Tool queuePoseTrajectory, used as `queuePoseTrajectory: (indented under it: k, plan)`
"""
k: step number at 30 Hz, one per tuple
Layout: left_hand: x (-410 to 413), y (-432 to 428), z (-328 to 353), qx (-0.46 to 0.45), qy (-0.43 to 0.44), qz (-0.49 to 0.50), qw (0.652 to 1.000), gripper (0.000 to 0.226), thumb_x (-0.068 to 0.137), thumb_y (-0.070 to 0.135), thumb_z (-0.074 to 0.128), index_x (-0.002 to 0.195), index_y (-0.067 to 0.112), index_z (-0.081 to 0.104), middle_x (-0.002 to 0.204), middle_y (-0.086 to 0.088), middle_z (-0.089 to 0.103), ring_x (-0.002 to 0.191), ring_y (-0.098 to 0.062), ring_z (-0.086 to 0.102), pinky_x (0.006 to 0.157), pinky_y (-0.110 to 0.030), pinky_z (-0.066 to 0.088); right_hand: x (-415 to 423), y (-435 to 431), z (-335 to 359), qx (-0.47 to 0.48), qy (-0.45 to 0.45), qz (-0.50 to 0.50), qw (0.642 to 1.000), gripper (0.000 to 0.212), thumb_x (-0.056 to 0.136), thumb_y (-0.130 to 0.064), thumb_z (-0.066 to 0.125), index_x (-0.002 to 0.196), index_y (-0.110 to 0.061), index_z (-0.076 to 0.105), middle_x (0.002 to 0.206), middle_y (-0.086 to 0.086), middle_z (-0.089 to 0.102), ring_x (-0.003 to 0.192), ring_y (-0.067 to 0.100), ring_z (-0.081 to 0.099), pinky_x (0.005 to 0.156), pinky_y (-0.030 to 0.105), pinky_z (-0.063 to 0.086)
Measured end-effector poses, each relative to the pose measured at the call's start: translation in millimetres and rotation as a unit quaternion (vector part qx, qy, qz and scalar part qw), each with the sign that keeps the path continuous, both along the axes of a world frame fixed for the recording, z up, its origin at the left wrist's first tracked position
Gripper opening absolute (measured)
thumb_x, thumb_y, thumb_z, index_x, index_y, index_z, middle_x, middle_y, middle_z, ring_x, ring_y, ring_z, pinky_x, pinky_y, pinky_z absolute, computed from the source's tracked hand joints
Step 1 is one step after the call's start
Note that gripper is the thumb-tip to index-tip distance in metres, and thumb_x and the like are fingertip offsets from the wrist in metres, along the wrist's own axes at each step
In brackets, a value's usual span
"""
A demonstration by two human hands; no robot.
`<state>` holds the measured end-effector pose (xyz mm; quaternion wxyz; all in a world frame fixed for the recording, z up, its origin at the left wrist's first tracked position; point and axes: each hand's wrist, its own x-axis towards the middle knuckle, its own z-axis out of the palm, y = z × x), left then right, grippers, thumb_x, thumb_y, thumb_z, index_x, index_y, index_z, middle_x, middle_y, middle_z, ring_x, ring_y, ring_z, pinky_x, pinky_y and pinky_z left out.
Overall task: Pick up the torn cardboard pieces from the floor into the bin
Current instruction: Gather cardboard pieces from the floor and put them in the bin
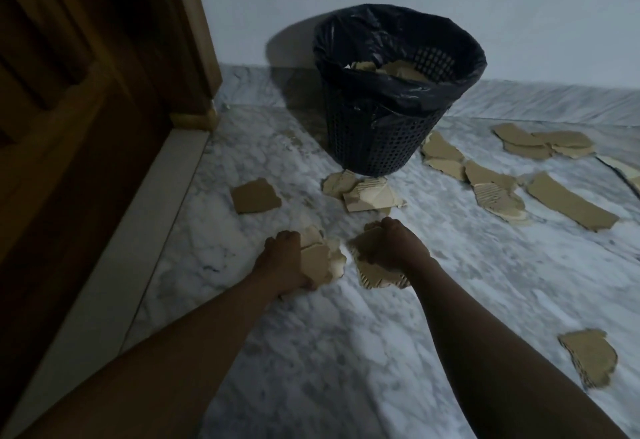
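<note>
Left hand (pixel 282 258) curled round stacked cardboard scraps (pixel 317 260), right hand (pixel 391 248) fisted on corrugated pieces (pixel 377 276), at floor (pixel 311 352) middle, short of bin (pixel 374 141) at far edge. Risk: loose bundles shedding before rim.

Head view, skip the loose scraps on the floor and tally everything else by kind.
Bin: 1
Black liner: 1
Wooden door: 1
Hands: 2, left hand, right hand
Cardboard handfuls gripped: 2, left handful, right handful
Total: 7
</note>
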<state>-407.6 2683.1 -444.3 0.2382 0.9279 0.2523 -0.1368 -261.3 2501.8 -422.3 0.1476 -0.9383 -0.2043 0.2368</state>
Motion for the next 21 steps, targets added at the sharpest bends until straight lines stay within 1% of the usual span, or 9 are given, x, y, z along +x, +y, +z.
queuePoseTrajectory:
  k: [4, 7, 9, 11, 13, 15, 16, 18, 21]
  plan:
    - [6, 0, 7, 0.019, 0.028, -0.009, 0.999, 0.096, 0.056, 0.048, 0.09, 0.129, 0.014, 0.038, 0.131, -0.012, 0.043, 0.12, -0.033, 0.045, 0.086, -0.039, 0.045, 2, 3, 4, -0.02, 0.008, 0.011, 1.0, 0.075, 0.07, -0.034, 0.082, 0.132, -0.013, 0.046, 0.125, 0.011, 0.05, 0.11, 0.028, 0.054, 0.085, 0.039, 0.052]
    - [13, -4, 13, 0.049, 0.045, -0.006, 0.998, 0.096, 0.061, 0.046, 0.088, 0.133, 0.013, 0.034, 0.132, -0.013, 0.043, 0.123, -0.033, 0.044, 0.09, -0.045, 0.046, 0, 5, 5, -0.068, -0.018, 0.004, 0.998, 0.075, 0.07, -0.04, 0.081, 0.131, -0.018, 0.044, 0.126, 0.01, 0.05, 0.118, 0.031, 0.048, 0.093, 0.048, 0.04]
    - [18, -9, 15, 0.065, 0.065, -0.009, 0.996, 0.108, 0.065, 0.044, 0.087, 0.145, 0.013, 0.021, 0.139, -0.015, 0.039, 0.128, -0.034, 0.041, 0.096, -0.048, 0.043, 0, 6, 4, -0.082, -0.025, -0.007, 0.996, 0.073, 0.07, -0.045, 0.077, 0.131, -0.022, 0.042, 0.127, 0.009, 0.049, 0.122, 0.033, 0.042, 0.096, 0.052, 0.031]
    - [22, -12, 18, 0.08, 0.086, -0.02, 0.993, 0.119, 0.068, 0.041, 0.086, 0.152, 0.013, 0.007, 0.144, -0.016, 0.035, 0.132, -0.035, 0.036, 0.101, -0.048, 0.04, 0, 7, 6, -0.07, -0.006, -0.021, 0.997, 0.078, 0.069, -0.042, 0.077, 0.132, -0.022, 0.036, 0.124, 0.01, 0.05, 0.12, 0.034, 0.045, 0.098, 0.054, 0.031]
    - [26, -7, 19, 0.091, 0.085, -0.025, 0.992, 0.107, 0.067, 0.042, 0.086, 0.146, 0.012, 0.02, 0.141, -0.015, 0.039, 0.13, -0.034, 0.039, 0.099, -0.047, 0.042, 0, 10, 8, -0.042, 0.022, -0.032, 0.998, 0.074, 0.071, -0.036, 0.075, 0.13, -0.018, 0.035, 0.112, 0.007, 0.056, 0.108, 0.031, 0.054, 0.098, 0.054, 0.038]
    - [28, 7, 18, 0.098, 0.079, -0.011, 0.992, 0.097, 0.066, 0.045, 0.087, 0.137, 0.013, 0.031, 0.139, -0.013, 0.042, 0.129, -0.034, 0.04, 0.096, -0.047, 0.044, -2, 14, 9, -0.03, 0.015, -0.021, 0.999, 0.056, 0.075, -0.036, 0.07, 0.12, -0.018, 0.043, 0.099, 0.001, 0.056, 0.093, 0.026, 0.056, 0.095, 0.054, 0.042]
    - [29, 16, 18, 0.101, 0.077, 0.0, 0.992, 0.098, 0.065, 0.046, 0.087, 0.138, 0.013, 0.03, 0.14, -0.012, 0.04, 0.131, -0.034, 0.039, 0.097, -0.048, 0.043, -3, 15, 10, -0.04, -0.011, 0.004, 0.999, 0.046, 0.076, -0.033, 0.069, 0.115, -0.019, 0.048, 0.099, 0.0, 0.058, 0.092, 0.024, 0.057, 0.095, 0.053, 0.041]
    - [31, 38, 19, 0.121, 0.091, 0.012, 0.988, 0.11, 0.063, 0.051, 0.086, 0.146, 0.013, 0.024, 0.148, -0.012, 0.031, 0.137, -0.035, 0.032, 0.102, -0.049, 0.04, -5, 19, 8, -0.076, -0.107, 0.087, 0.988, 0.035, 0.08, -0.028, 0.069, 0.111, -0.02, 0.056, 0.11, 0.003, 0.06, 0.103, 0.026, 0.058, 0.096, 0.053, 0.037]
    - [39, 68, 21, 0.156, 0.15, 0.007, 0.976, 0.131, 0.061, 0.063, 0.082, 0.155, 0.013, 0.005, 0.161, -0.011, 0.002, 0.147, -0.038, 0.008, 0.112, -0.057, 0.026, 1, 30, 0, -0.112, -0.241, 0.167, 0.949, 0.037, 0.088, -0.03, 0.061, 0.122, -0.016, 0.057, 0.122, 0.009, 0.051, 0.117, 0.032, 0.047, 0.101, 0.061, 0.034]
